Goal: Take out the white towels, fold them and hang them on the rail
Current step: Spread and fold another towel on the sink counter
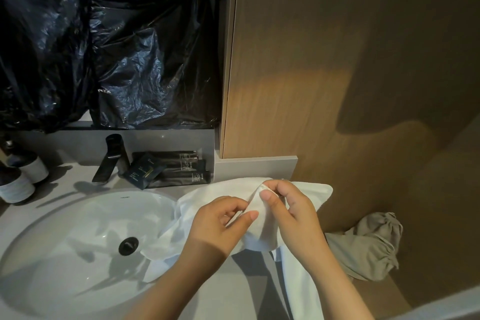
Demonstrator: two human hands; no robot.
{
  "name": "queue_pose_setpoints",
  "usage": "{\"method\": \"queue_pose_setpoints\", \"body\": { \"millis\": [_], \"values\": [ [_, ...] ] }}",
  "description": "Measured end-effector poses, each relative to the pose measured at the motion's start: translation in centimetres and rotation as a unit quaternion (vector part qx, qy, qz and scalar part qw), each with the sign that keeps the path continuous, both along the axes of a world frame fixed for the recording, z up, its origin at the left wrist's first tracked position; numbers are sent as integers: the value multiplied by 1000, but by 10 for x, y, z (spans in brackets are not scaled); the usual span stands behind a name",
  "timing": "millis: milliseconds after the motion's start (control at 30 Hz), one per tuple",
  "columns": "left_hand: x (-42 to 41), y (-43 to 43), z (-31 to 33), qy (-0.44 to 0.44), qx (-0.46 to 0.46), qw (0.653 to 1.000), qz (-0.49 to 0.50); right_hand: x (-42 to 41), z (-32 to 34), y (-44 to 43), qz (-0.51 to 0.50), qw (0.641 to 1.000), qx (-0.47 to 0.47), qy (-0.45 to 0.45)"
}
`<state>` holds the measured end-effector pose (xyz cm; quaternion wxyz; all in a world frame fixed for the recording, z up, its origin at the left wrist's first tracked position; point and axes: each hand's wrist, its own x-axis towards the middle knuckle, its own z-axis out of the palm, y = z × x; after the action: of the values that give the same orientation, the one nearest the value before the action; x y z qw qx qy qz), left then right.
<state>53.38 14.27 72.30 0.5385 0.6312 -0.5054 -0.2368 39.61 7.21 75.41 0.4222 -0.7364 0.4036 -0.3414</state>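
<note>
**Both hands on the white towel at the sink**

Here we are at the bathroom counter (233,283), and the white towel (197,205) is out and spread across it, just right of the sink (78,228); one loose end spills over the rim into the bowl, near the dark drain (128,245), while another length runs toward the camera and drops over the front edge of the counter. Both hands are on it. The right hand (293,213) has a raised corner of the cloth pinched between thumb and forefinger, its other fingers curled; the left hand (218,226) pinches the same raised fold a little lower, thumb pressed on the cloth, fingers curled behind it. The two hands sit close together, almost touching, with the fold lifted off the counter between them.

Behind the sink stands a black tap (111,161); just beside it, against the back ledge, a pile of dark packets and tubes (171,169). Two white cups (20,179) sit at the far left of the counter, partly cut off by the frame. Above it all hangs crinkled black plastic sheeting (117,47); what it covers I cannot tell. To the right is a wood panel wall (337,60) crossed by a broad shadow, and down low in the corner, well apart from the towel, lies a crumpled beige cloth bag (368,244) with a drawstring.
</note>
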Motion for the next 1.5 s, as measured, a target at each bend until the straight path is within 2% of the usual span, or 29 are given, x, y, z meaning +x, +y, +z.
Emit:
{"method": "queue_pose_setpoints", "body": {
  "millis": [333,467,667,767,933,1033,1200,1400,1500],
  "values": [
    [18,-2,-3,-67,-13,998,-16,1,25,-19,-4,995,-60,-74],
    [31,-2,-5,-87,18,996,-22,-2,33,-28,-33,991,-82,-98],
    [44,-6,1,-133,23,991,22,0,47,-39,-56,986,-122,-102],
    [51,-14,13,-136,2,990,36,3,58,-43,-62,984,-135,-99],
    [68,-40,56,-211,-59,971,99,10,96,-52,-70,972,-187,-121],
    [76,-53,78,-236,-65,963,113,13,120,-60,-83,964,-212,-135],
    [80,-59,82,-218,-11,974,68,18,135,-73,-116,954,-253,-114],
    [83,-56,42,-231,100,967,41,11,128,-83,-121,949,-275,-95],
    [82,-51,25,-214,122,969,31,8,115,-86,-117,951,-275,-81]
  ]
}}
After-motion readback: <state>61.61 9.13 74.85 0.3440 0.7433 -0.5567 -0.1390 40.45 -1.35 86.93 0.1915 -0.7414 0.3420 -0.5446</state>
